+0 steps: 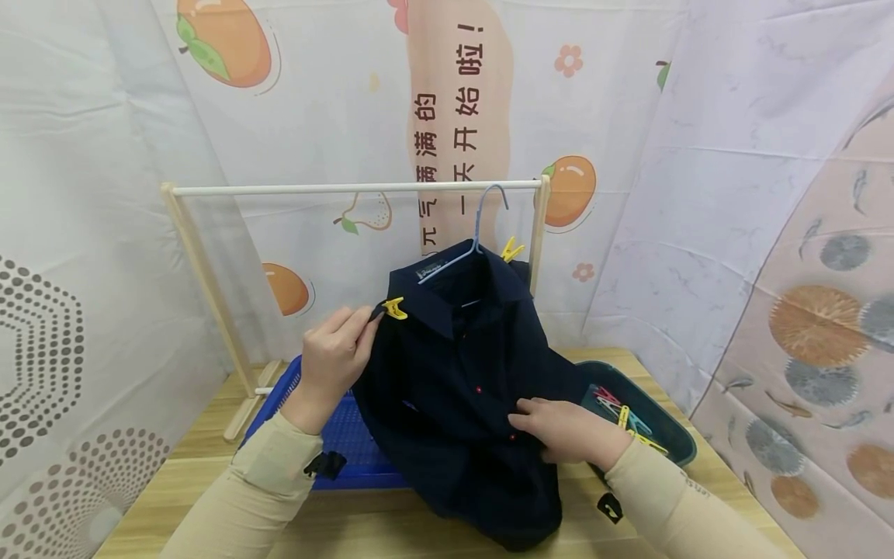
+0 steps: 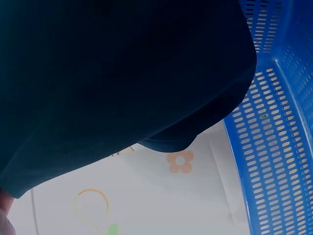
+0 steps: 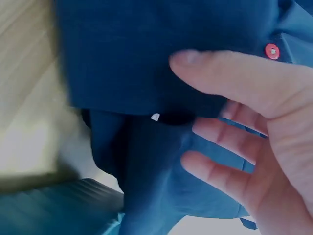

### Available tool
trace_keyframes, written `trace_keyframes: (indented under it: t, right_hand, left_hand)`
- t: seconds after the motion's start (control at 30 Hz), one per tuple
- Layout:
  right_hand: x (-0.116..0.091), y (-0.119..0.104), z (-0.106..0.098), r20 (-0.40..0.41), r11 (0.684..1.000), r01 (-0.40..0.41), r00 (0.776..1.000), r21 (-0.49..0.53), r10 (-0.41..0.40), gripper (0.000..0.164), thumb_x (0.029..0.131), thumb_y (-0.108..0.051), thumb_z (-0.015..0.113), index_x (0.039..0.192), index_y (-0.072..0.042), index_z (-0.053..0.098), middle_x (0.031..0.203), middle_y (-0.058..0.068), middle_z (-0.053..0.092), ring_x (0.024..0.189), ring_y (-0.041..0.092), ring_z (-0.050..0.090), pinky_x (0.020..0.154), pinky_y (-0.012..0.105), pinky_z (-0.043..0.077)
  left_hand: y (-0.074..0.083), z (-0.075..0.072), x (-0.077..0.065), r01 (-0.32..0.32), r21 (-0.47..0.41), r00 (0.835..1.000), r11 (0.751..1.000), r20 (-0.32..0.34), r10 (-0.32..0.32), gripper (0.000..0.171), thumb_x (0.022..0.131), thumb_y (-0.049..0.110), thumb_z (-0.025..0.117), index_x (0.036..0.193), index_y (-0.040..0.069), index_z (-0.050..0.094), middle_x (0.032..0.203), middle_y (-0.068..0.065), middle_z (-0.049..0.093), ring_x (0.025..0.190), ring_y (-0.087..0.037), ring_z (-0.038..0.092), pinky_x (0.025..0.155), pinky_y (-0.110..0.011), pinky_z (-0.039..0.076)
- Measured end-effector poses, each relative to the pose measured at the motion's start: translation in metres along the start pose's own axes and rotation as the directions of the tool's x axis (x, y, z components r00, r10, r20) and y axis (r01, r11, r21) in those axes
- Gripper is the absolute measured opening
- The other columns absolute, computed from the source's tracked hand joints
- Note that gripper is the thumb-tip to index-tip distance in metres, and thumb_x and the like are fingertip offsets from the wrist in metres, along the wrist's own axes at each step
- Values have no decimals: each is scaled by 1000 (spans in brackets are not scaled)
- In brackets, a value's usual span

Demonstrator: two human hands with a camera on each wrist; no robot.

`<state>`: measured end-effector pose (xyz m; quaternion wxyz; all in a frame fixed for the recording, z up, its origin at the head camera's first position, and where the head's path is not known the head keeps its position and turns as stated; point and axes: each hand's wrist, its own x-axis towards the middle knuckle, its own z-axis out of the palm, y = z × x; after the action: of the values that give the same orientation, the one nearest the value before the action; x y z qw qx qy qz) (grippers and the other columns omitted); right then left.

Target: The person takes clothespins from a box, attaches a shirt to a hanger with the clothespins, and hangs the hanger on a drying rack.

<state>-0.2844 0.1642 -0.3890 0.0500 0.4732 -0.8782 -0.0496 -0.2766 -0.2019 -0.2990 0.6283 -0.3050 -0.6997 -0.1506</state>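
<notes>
A dark navy shirt (image 1: 447, 365) with small red buttons is on a light blue hanger (image 1: 478, 225), whose hook overlaps the rack's white rod. One yellow clothespin (image 1: 395, 308) grips the shirt at the shoulder on the left; a second yellow clothespin (image 1: 512, 249) sits at the other shoulder. My left hand (image 1: 334, 353) pinches the cloth just beside the left clothespin. On the shirt's lower front lies my right hand (image 1: 562, 427). In the right wrist view its thumb (image 3: 210, 71) rests over the cloth edge near a red button (image 3: 272, 51), with the other fingers loosely spread below.
A wooden rack with a white rod (image 1: 314, 189) stands on the wood-grain table (image 1: 188, 458). Behind the shirt is a blue perforated basket (image 1: 338, 435). At right, a dark green tray (image 1: 680, 435) contains several coloured clothespins (image 1: 628, 419). Printed curtains (image 1: 314, 116) surround the table.
</notes>
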Motion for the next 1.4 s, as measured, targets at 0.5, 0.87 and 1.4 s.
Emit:
trace_keyframes:
  t: [0.5,0.87,1.4]
  right_hand:
    - [-5,-4,15,174,979,-129,980,160,100,87,70,-22,96,145,-18,53,146,10,51,127,27,54,103,42,48]
    - [-9,-1,3,134,973,-124,986,195,99,79,72,-20,94,142,-17,58,138,7,56,119,23,57,99,43,50]
    - [-21,20,-56,-35,918,-46,997,393,65,75,81,-22,88,147,-23,52,143,-8,51,126,16,54,100,42,48]
  left_hand:
    - [0,-1,0,-3,0,1000,1000,-5,3,7,92,6,71,89,-1,70,68,-8,55,47,-19,47,40,-33,42]
    - [-1,-1,-1,2,-5,1000,1000,-12,-2,7,91,6,71,90,-1,71,69,-9,57,48,-20,48,41,-34,44]
    - [-2,-4,-1,0,3,1000,1000,-3,0,6,91,5,72,89,0,71,72,-10,61,50,-21,52,42,-34,45]
